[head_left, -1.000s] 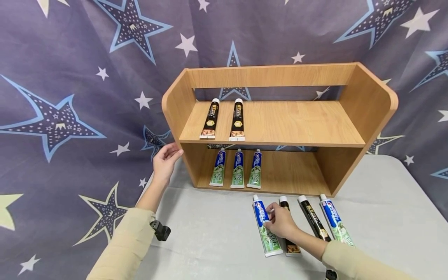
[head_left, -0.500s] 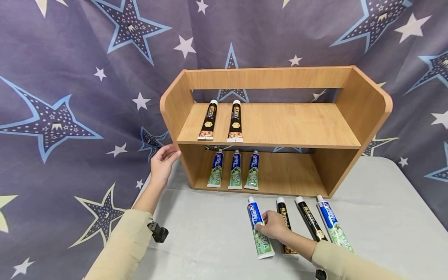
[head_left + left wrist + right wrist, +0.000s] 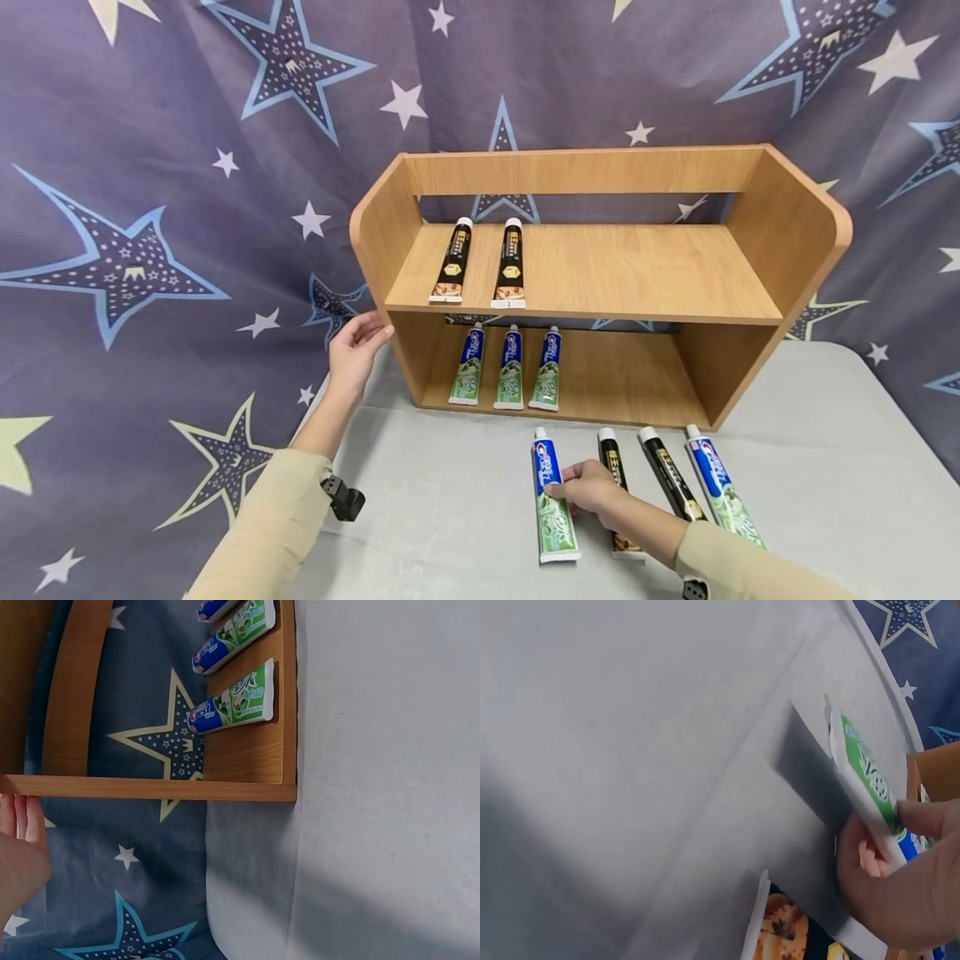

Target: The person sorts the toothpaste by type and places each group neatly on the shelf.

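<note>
My right hand [image 3: 591, 487] pinches a blue, white and green toothpaste tube [image 3: 556, 529] between thumb and fingers. The right wrist view shows this tube [image 3: 868, 778] raised off the table, its shadow beside it. With fairly straight fingers, my left hand [image 3: 351, 357] touches the outer left side of a two-tier wooden shelf [image 3: 645, 267]. Two black toothpaste tubes [image 3: 510, 262] lie on the upper tier, toward the left. Below them, three blue-green toothpaste tubes [image 3: 510, 371] lie in a row on the lower tier.
On the table [image 3: 435, 492], right of the held tube, lie a black tube [image 3: 611, 458] partly behind my right hand, another black tube [image 3: 667, 471] and a blue-green tube [image 3: 722, 483]. A star-patterned curtain [image 3: 187, 167] hangs behind the shelf.
My right hand has taken hold of the blue-green toothpaste tube, lifted it and moved it slightly left, turning it more upright in the head view. My left hand stays at the shelf's side.
</note>
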The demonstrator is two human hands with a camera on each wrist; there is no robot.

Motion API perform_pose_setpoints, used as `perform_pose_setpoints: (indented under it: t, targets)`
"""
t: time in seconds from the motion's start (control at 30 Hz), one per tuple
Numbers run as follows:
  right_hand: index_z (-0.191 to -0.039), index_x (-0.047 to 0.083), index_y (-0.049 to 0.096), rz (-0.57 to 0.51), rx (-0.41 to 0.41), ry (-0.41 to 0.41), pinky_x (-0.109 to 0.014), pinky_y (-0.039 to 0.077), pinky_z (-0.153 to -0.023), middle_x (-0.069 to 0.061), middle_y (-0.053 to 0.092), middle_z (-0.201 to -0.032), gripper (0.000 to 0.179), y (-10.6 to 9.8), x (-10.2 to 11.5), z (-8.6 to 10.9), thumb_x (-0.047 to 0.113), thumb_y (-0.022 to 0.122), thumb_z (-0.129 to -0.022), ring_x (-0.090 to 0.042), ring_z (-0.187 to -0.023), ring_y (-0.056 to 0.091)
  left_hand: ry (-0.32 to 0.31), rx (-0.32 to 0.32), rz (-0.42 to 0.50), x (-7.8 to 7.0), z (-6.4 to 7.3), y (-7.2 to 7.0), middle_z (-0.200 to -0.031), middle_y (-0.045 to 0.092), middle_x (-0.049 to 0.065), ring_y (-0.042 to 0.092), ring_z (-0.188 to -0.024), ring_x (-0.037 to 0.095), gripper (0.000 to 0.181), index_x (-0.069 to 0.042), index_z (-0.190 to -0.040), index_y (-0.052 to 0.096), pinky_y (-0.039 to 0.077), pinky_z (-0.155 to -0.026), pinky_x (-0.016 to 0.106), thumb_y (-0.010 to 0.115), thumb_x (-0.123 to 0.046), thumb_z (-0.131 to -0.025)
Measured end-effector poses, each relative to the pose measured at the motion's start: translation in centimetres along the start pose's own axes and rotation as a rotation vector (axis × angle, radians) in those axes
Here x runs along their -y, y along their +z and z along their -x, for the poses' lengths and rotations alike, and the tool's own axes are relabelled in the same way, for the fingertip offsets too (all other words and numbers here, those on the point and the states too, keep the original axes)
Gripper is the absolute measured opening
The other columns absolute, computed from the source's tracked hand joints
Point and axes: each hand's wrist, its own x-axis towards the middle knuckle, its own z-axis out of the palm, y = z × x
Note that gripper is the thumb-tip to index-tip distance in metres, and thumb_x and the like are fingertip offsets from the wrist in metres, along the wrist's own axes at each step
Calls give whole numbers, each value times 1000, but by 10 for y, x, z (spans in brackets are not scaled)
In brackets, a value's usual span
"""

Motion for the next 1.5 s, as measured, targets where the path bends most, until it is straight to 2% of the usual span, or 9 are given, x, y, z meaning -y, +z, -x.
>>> perform_pose_setpoints:
  t: [0.1, 0.23, 0.73, 0.9, 1.07, 1.27, 1.5]
  targets:
    - [-97, -5, 61, -88, 31, 14, -27, 58, -62, -9, 62, -81, 25, -2, -1, -1, 8, 74, -80, -13, -65, 57, -4, 4, -3, -1, 0, 0, -84, 64, -21, 62, -89, 0, 35, 4, -117, 60, 53, -83, 9, 70, -2, -85]
    - [-100, -5, 61, -153, 46, 10, -25, 57, -60, -8, 64, -81, 27, -7, 2, -4, 7, 74, -80, -11, -62, 55, -2, 2, 2, -2, 0, 1, -84, 64, -21, 63, -89, 0, 36, 5, -118, 59, 53, -82, 9, 70, -2, -84]
    - [-116, -9, 56, -280, 150, -39, -19, 49, -59, 4, 62, -71, 37, -46, 30, -13, 8, 69, -85, -4, -55, 48, 20, -23, 38, -1, 1, -2, -82, 65, -21, 63, -85, -3, 32, 7, -115, 60, 53, -81, 8, 68, 0, -85]
    - [-124, -10, 52, -304, 149, -3, -20, 50, -62, 4, 64, -74, 44, -54, 33, -21, 10, 66, -88, -5, -57, 50, -1, -19, 36, 0, 1, -2, -83, 65, -20, 64, -88, 1, 32, 5, -114, 61, 54, -81, 9, 70, -1, -84]
    - [-133, -12, 43, -361, 154, 25, -24, 57, -70, -1, 66, -86, 52, -63, 34, -29, 13, 63, -92, -8, -69, 59, -35, -11, 47, 1, 3, -1, -82, 66, -21, 64, -88, 3, 31, 2, -113, 61, 54, -81, 10, 71, -4, -84]
    - [-141, -12, 31, -430, 166, 10, -24, 58, -74, -4, 64, -97, 61, -75, 41, -37, 14, 60, -94, -10, -78, 62, -67, 4, 68, 1, 4, -2, -82, 67, -20, 64, -87, 1, 28, 1, -113, 61, 55, -80, 11, 68, -2, -86]
    - [-144, -14, 23, -457, 148, -52, -19, 55, -70, -1, 62, -92, 66, -87, 40, -56, 13, 58, -95, -6, -73, 58, -114, 56, 84, -3, 0, -4, -83, 67, -17, 64, -84, -2, 22, -5, -107, 61, 56, -80, 12, 67, -1, -86]
